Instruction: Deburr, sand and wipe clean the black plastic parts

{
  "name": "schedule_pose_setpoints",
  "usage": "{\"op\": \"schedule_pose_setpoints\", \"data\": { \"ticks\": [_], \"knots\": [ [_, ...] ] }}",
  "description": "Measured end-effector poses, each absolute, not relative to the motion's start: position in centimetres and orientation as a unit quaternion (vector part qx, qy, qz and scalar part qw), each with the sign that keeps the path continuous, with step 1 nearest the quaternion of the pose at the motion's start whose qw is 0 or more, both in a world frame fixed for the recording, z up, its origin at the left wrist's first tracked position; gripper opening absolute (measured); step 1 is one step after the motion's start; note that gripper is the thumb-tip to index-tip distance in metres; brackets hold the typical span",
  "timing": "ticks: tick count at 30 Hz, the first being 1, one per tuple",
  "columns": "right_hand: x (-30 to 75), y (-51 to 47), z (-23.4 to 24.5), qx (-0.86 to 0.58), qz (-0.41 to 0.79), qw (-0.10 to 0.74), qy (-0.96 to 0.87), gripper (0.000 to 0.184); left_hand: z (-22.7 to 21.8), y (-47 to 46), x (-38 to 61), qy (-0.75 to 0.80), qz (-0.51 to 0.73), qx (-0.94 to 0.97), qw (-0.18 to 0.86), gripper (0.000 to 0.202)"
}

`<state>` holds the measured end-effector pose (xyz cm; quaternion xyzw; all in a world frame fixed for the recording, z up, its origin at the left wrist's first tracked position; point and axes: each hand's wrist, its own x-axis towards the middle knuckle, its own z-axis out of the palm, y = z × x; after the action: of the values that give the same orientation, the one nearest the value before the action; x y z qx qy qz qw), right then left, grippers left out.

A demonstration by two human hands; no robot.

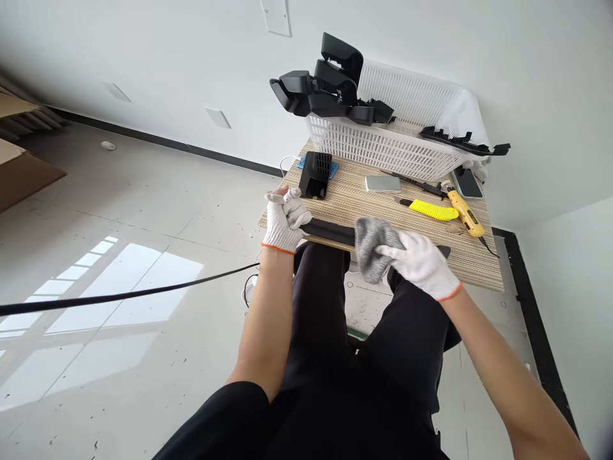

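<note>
A long dark plastic strip [330,231] lies across the near edge of the table, above my knees. My left hand [286,217], in a white knit glove with an orange cuff, is closed round the strip's left end. In my gloved right hand [421,259] is a grey cloth [376,248], pinched between thumb and fingers and draped over the middle of the strip. The strip's right tip [444,251] shows past my right hand. The cloth hides the part of the strip beneath it.
On the striped wooden table [354,185] are a black vented part [316,174], a grey block [383,184], a yellow-handled blade [433,209], a yellow corded tool [465,214] and a phone [468,183]. Behind stands a white basket [387,144] with black plastic parts [330,89] on it.
</note>
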<state>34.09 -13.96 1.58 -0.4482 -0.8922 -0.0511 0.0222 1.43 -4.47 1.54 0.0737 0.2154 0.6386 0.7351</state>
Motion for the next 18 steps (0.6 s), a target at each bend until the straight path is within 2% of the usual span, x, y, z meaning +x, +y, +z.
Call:
{"op": "schedule_pose_setpoints", "data": {
  "ticks": [6,11,15,18],
  "knots": [
    [42.6,-18.5,-0.8,-0.625,-0.111,0.117,-0.764,0.041,1.5,-4.4,1.5,0.225,0.645,0.085,0.725,0.04],
    [36.9,-18.3,-1.0,-0.734,-0.126,0.205,-0.635,0.049,2.2,-4.7,1.8,0.25,0.651,0.083,0.711,0.045],
    [31.8,-18.1,-2.1,-0.692,-0.195,0.183,-0.67,0.056,2.2,-4.8,1.8,0.245,0.655,0.083,0.71,0.049],
    [32.1,-17.8,-2.4,-0.676,-0.185,0.18,-0.69,0.055,2.2,-4.9,1.8,0.243,0.656,0.083,0.71,0.046]
  ]
}}
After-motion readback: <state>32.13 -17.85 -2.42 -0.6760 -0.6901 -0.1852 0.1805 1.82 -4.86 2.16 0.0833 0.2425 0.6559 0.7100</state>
